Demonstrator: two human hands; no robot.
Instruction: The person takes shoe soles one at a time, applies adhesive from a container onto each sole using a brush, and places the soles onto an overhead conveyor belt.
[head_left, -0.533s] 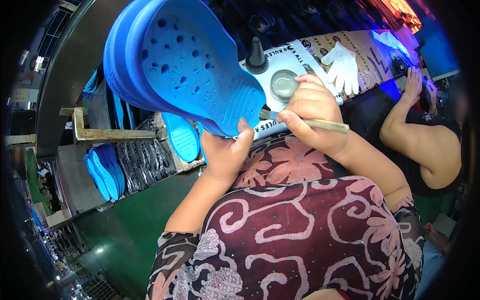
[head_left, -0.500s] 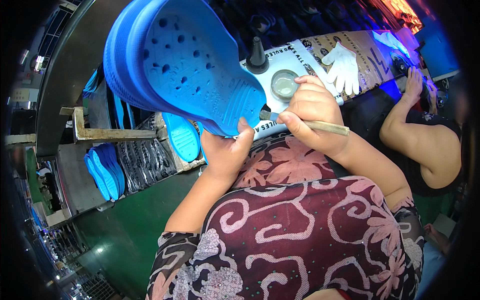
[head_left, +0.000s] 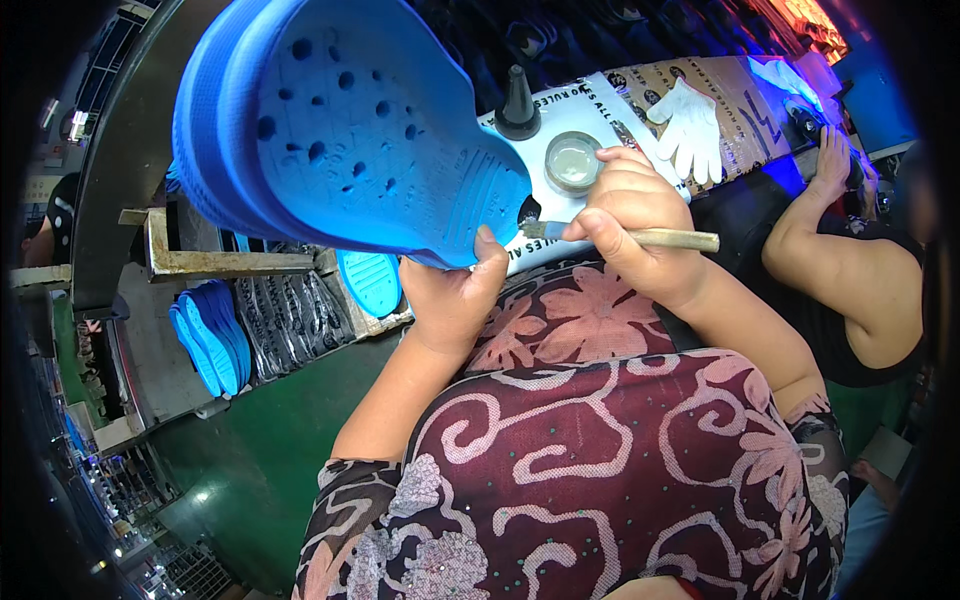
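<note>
My left hand (head_left: 455,295) is closed around the narrow end of a stack of blue shoe soles (head_left: 330,130), the thumb on the top one's inner face. Holes dot the wide end of that sole, and ridges cross its narrow end. In my right hand (head_left: 640,225) is a flat brush (head_left: 680,239) with a pale wooden handle, held almost level. Its dark bristles are at the tip edge of the top sole; whether they touch it I cannot tell. Just beyond that hand, a small round glass dish (head_left: 573,163) holds a clear, glossy substance.
A black cone-shaped piece (head_left: 517,105) stands on the white printed sheet (head_left: 600,105), with a white glove (head_left: 687,130) farther right. More blue soles (head_left: 212,335) lie on the left shelf, by a metal frame (head_left: 230,263). Another person's arm (head_left: 800,220) is at right.
The stack of soles has shifted slightly left. My right hand has moved a little right, and the brush lies more level. Part of a person now shows at the far left edge.
</note>
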